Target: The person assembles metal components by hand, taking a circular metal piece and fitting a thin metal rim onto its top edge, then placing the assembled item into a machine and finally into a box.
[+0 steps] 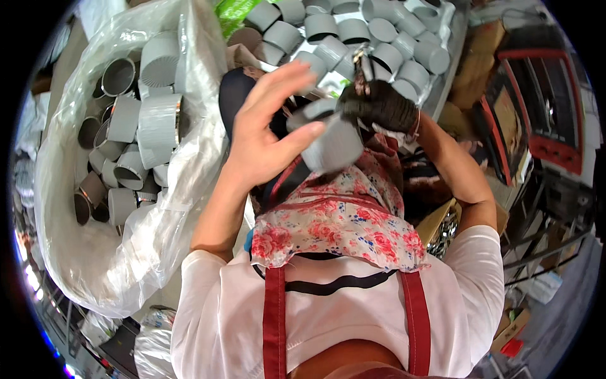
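Note:
My left hand (268,129) is bare and open, its fingers spread and raised. Its thumb overlaps the side of a grey ribbed cylindrical cup (334,148), slightly blurred, above my lap; I cannot tell whether it touches. On the cup's far right side, my right hand (382,108) wears a dark glove and is closed around a slender metal-tipped tool (361,66) that points away from me. Those gloved fingers lie against the cup's rim, but their grip on it is hidden. Several similar grey cups (334,50) lie just beyond both hands.
A large clear plastic bag (82,265) at left holds several grey cups (158,129). Green plastic (237,16) lies at the far edge. By my right elbow, a cardboard box (434,221) contains shiny metal pieces. A red-and-black machine (549,107) stands at right.

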A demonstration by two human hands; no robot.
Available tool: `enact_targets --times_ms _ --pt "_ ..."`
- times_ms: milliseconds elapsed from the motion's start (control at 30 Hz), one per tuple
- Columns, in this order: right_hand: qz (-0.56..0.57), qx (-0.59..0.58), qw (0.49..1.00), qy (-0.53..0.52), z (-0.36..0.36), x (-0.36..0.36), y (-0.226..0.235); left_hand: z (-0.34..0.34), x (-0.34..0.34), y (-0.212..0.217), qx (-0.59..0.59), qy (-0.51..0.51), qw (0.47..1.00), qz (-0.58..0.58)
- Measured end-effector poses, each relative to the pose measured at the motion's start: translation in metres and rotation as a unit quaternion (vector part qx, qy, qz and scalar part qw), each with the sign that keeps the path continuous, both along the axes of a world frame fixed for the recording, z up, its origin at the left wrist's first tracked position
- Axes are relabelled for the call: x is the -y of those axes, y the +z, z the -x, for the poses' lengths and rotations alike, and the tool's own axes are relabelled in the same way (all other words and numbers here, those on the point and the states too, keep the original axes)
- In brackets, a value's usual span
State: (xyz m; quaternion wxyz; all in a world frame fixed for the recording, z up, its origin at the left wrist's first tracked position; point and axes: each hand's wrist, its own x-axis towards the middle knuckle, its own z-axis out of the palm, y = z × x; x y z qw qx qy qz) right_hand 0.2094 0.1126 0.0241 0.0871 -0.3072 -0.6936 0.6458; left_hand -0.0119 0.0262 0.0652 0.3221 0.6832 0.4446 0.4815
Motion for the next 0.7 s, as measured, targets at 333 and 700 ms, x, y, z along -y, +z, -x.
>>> enact_targets --times_ms 333,700 --pt "0.019 -0.081 0.997 0.0 -0.012 0.068 -0.025 -0.032 0.031 -0.032 0.15 -0.133 0.946 0.256" --pt "-0.041 -0.102 0.99 -0.086 0.012 0.104 -0.019 -0.013 0.043 -0.029 0.162 0.051 0.892 0.42"
